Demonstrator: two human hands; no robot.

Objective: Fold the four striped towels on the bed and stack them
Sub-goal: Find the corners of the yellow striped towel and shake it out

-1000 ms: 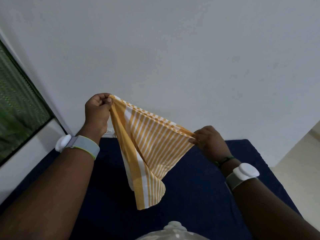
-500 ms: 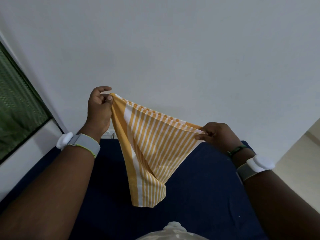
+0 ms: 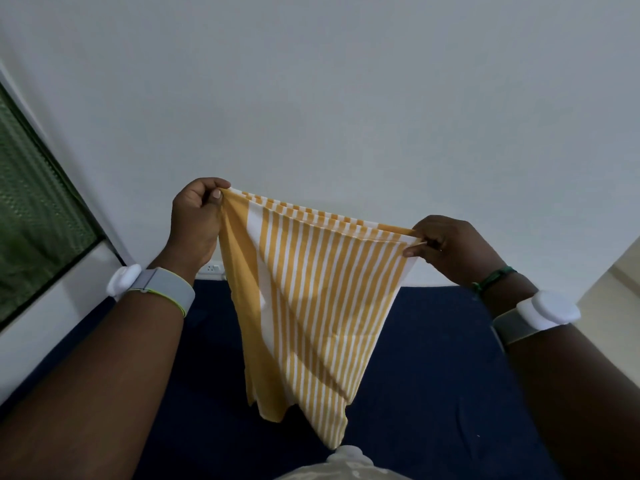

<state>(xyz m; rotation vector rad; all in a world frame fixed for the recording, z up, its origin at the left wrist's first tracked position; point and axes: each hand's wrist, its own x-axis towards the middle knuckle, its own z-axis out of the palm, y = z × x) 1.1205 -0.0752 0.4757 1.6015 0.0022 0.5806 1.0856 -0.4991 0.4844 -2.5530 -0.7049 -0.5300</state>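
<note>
An orange and white striped towel [image 3: 308,306] hangs in the air above the dark blue bed [image 3: 433,375]. My left hand [image 3: 197,220] pinches its upper left corner between thumb and fingers. My right hand [image 3: 450,247] pinches the upper right corner, a little lower. The top edge is stretched taut between the two hands and the cloth drops to a point near my body. No other striped towels show in this view.
A plain white wall [image 3: 346,98] fills the background. A window with green mesh [image 3: 31,202] and a white sill is on the left. A white socket strip [image 3: 211,268] sits at the wall base behind the bed. Pale floor [image 3: 616,306] lies to the right.
My right hand has moved farther right, spreading the towel wider and pulling its top edge taut. The hanging cloth has opened out and reaches lower.
</note>
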